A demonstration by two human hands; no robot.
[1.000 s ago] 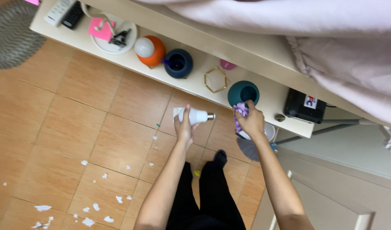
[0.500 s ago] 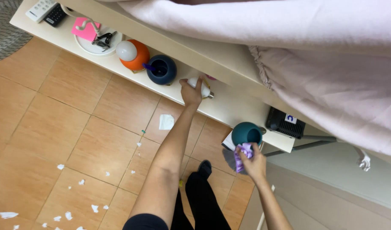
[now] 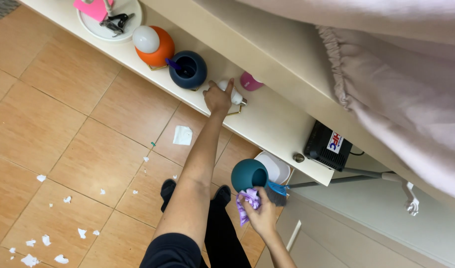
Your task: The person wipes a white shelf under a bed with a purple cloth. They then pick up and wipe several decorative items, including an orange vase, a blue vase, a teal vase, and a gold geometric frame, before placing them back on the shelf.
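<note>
My left hand (image 3: 218,98) reaches forward to the cream shelf (image 3: 267,121) and is closed around a small white bottle (image 3: 233,93) that rests on it, beside a gold wire frame (image 3: 235,110). Low and close to my body, my right hand (image 3: 259,212) holds a purple cloth (image 3: 248,203) against the side of a round teal vase (image 3: 249,174), off the shelf. A pink item (image 3: 250,82) sits just behind the bottle, partly hidden.
On the shelf stand a dark blue round vase (image 3: 187,70), an orange vase with a white ball (image 3: 154,45), a white plate with clips (image 3: 108,21) and a black box (image 3: 328,145). A pale pink bedsheet (image 3: 386,64) overhangs. Paper scraps (image 3: 182,135) litter the tiled floor.
The left hand carried the white bottle up from above the floor onto the shelf. The right hand took the teal vase off the shelf and lowered it toward my body with the cloth.
</note>
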